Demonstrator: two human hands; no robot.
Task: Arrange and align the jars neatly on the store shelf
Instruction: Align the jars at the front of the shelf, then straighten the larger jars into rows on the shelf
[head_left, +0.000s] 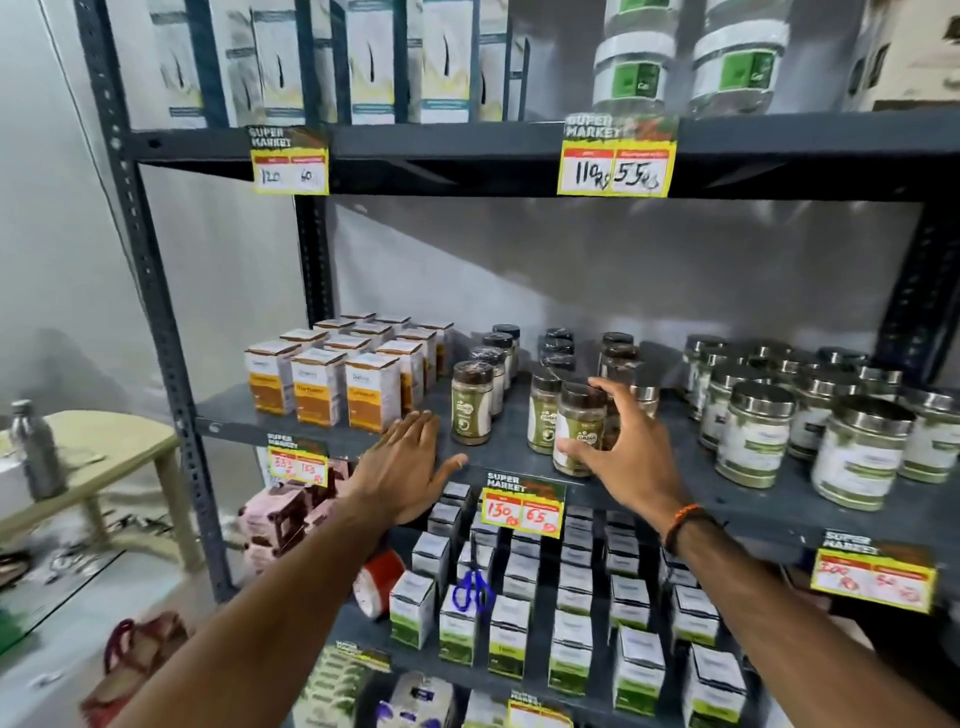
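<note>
Small dark-lidded jars of green powder stand in rows on the middle shelf (322, 434). My right hand (631, 449) is wrapped around the front jar (577, 421) of the right-hand row, which stands near the shelf's front edge. A second jar (543, 413) stands just left of it, touching. Further left, another jar (471, 410) heads its own row. My left hand (410, 467) hovers flat and empty, fingers spread, at the shelf edge just left of that jar.
Orange-and-white boxes (371, 392) fill the shelf's left part. Larger steel-lidded jars (756, 434) crowd the right part. Price tags (522, 505) hang on the shelf edge. Small boxes and blue scissors (470, 592) sit on the shelf below. A table with a steel bottle (36, 452) stands at left.
</note>
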